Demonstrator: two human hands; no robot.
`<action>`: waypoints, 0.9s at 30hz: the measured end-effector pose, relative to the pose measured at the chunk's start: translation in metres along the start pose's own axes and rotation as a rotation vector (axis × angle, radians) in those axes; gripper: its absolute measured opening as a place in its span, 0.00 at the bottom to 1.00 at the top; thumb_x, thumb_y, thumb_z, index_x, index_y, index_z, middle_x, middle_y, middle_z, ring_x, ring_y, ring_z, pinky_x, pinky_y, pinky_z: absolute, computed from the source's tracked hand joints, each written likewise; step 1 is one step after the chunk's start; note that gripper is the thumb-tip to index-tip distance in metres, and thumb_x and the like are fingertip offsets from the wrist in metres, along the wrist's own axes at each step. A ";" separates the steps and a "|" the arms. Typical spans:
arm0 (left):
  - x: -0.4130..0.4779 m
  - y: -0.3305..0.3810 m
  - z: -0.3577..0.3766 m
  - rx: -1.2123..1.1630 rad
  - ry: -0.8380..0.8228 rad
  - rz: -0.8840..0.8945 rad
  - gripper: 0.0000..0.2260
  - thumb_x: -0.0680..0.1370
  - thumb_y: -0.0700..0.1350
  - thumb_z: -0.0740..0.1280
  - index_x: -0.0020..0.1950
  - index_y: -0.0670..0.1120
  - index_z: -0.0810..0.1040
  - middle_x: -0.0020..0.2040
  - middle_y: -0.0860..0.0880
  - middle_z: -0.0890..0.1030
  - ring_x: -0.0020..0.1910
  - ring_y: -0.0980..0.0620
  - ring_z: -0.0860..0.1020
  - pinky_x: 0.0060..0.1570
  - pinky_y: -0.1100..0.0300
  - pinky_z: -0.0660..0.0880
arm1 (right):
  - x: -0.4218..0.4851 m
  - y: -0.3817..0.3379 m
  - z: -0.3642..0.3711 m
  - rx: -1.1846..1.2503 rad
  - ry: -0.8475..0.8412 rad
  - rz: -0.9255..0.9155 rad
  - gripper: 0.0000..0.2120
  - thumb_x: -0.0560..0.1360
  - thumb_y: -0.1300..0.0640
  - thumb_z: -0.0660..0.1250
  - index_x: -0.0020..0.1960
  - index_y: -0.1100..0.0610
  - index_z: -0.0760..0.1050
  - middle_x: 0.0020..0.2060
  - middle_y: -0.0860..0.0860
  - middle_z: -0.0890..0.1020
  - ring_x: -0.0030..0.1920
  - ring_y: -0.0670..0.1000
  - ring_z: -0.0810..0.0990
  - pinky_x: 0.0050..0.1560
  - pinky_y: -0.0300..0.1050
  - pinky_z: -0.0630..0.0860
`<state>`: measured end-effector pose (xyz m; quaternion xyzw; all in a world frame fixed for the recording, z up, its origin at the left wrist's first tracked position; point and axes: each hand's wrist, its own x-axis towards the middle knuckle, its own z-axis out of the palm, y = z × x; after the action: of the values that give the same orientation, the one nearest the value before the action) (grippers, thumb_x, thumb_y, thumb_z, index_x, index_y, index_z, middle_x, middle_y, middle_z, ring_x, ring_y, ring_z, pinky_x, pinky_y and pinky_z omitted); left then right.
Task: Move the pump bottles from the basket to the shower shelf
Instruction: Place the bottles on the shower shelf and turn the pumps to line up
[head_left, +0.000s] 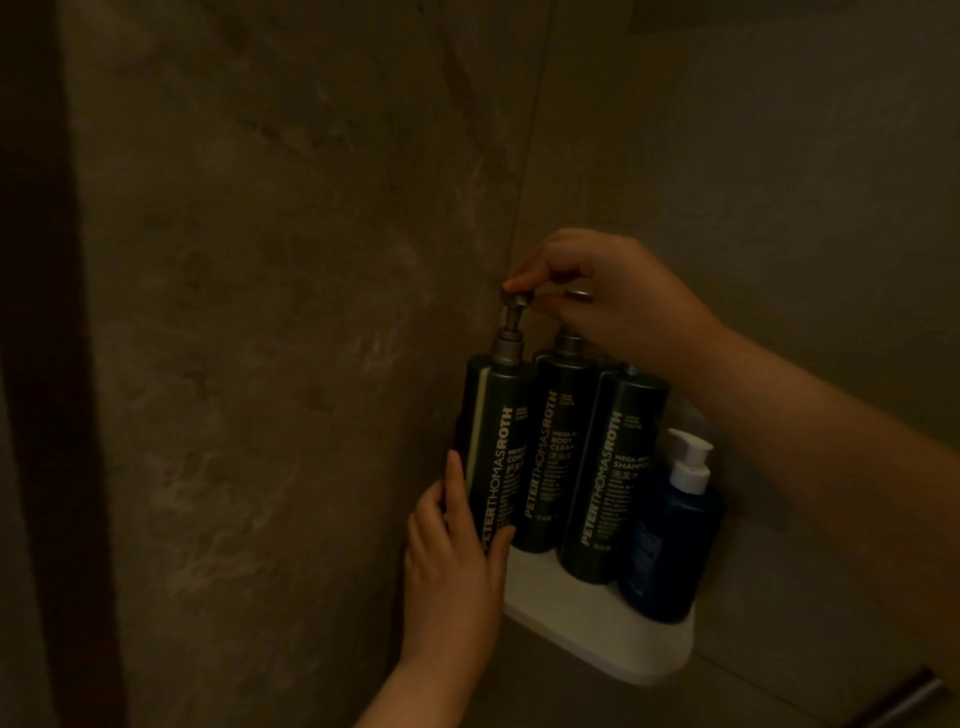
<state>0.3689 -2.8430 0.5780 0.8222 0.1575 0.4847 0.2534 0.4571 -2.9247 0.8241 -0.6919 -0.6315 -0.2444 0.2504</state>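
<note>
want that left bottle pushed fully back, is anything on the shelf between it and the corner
Nothing visible. The conditioner bottle stands at the shelf's left edge against the wall, left hand around its base, right hand on its pump. The body cleanser bottle touches its right side. The space behind is hidden.

The single head-worn camera looked forward and slightly down, close to the white rounded corner shower shelf (597, 623) set between brown marbled stone walls (285, 260).
</note>
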 end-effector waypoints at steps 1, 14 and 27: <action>0.000 0.000 0.000 0.017 -0.005 -0.005 0.42 0.75 0.56 0.61 0.73 0.58 0.31 0.66 0.43 0.67 0.62 0.45 0.71 0.57 0.55 0.68 | 0.000 0.000 0.000 0.004 0.007 0.000 0.10 0.71 0.64 0.69 0.50 0.54 0.81 0.46 0.48 0.80 0.50 0.46 0.79 0.56 0.47 0.76; -0.009 -0.009 0.007 0.146 0.119 0.161 0.41 0.64 0.42 0.78 0.72 0.45 0.61 0.63 0.42 0.65 0.59 0.46 0.68 0.55 0.51 0.70 | 0.000 0.002 -0.001 0.058 0.047 0.054 0.09 0.73 0.64 0.69 0.48 0.51 0.81 0.46 0.46 0.84 0.50 0.41 0.81 0.56 0.41 0.77; -0.003 -0.013 0.006 0.114 0.070 0.149 0.41 0.66 0.42 0.77 0.73 0.46 0.59 0.65 0.43 0.64 0.61 0.46 0.67 0.55 0.52 0.70 | 0.003 0.006 0.002 -0.089 0.032 0.010 0.04 0.73 0.62 0.68 0.48 0.59 0.80 0.46 0.39 0.81 0.50 0.38 0.79 0.55 0.41 0.76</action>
<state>0.3731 -2.8357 0.5663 0.8273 0.1320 0.5209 0.1637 0.4631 -2.9210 0.8243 -0.7016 -0.6125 -0.2819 0.2305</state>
